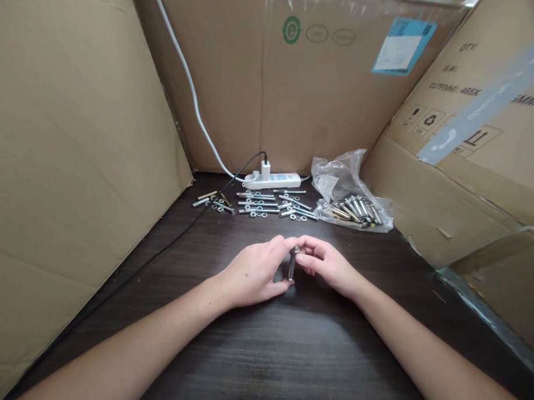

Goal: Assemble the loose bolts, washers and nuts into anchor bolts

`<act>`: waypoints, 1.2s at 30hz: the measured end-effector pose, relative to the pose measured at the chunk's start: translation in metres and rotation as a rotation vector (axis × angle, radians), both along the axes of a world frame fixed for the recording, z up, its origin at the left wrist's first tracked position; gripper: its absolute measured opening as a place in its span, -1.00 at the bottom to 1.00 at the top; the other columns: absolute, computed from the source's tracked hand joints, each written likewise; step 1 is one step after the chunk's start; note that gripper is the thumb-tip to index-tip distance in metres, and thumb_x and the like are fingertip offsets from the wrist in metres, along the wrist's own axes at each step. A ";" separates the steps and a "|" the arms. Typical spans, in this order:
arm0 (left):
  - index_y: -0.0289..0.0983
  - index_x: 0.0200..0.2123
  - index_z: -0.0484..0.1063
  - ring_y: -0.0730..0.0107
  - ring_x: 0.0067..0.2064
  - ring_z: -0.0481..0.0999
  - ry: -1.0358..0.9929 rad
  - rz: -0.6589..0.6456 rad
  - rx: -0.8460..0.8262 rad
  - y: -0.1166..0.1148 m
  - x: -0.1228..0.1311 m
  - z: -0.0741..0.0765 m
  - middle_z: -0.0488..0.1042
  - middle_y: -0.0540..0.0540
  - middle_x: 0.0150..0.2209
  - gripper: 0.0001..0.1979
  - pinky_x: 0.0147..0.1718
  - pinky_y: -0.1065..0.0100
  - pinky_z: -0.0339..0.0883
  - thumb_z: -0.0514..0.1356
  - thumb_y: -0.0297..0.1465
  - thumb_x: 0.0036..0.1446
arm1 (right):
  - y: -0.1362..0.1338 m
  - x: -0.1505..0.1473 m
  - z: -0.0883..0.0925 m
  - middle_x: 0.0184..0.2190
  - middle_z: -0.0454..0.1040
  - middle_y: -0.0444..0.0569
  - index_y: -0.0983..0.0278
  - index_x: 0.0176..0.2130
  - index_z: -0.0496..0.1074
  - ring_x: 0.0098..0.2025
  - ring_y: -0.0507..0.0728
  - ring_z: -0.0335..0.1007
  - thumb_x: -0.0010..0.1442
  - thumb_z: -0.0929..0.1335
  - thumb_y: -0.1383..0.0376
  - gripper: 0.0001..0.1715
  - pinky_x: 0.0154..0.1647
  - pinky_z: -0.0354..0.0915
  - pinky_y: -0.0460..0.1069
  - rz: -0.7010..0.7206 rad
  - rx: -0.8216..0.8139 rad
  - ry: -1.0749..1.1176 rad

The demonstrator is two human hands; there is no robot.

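My left hand and my right hand meet over the middle of the dark wooden table. Between them stands a metal bolt, roughly upright, its lower end near the tabletop. Fingers of both hands pinch its upper end, and my left thumb rests close to its lower part. Behind the hands lie rows of bolts, sleeves, washers and nuts. To their right a clear plastic bag holds several more bolts.
Cardboard boxes wall in the table on the left, at the back and on the right. A white power strip with a plugged charger lies at the back; a white cable climbs up and a black cable runs toward the left.
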State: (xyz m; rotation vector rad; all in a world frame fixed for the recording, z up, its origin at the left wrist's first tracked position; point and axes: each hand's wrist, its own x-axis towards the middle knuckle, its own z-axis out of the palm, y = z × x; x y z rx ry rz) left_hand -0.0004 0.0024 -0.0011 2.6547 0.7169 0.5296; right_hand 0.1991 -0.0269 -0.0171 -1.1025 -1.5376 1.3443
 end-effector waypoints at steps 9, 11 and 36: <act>-0.16 0.21 -0.07 0.23 -0.19 0.46 -0.040 0.129 -0.013 0.004 -0.002 -0.005 0.32 -0.13 -0.03 -0.31 -0.23 0.20 0.39 0.21 -0.31 0.09 | -0.005 -0.009 0.004 -0.53 0.36 -0.16 0.29 -0.38 0.36 -0.48 0.00 0.20 0.17 0.35 0.11 -0.72 -0.40 0.16 -0.07 -0.009 0.064 -0.128; -0.16 0.24 -0.12 0.23 -0.17 0.46 -0.049 0.151 -0.022 0.005 -0.002 -0.006 0.32 -0.14 -0.04 -0.26 -0.21 0.20 0.39 0.22 -0.29 0.10 | -0.002 -0.004 0.003 -0.57 0.29 -0.19 0.28 -0.37 0.36 -0.52 -0.01 0.16 0.15 0.35 0.10 -0.71 -0.45 0.13 -0.08 -0.100 0.112 -0.185; -0.16 0.12 0.09 0.45 -0.42 0.38 -0.006 0.161 -0.071 0.005 -0.005 0.000 0.32 -0.08 -0.07 -0.59 -0.33 0.29 0.31 0.04 -0.33 0.21 | 0.045 0.108 -0.016 -0.51 0.50 -0.09 0.21 -0.31 0.50 -0.45 0.12 0.35 0.10 0.31 0.10 -0.72 -0.48 0.06 -0.05 -0.996 0.247 -0.992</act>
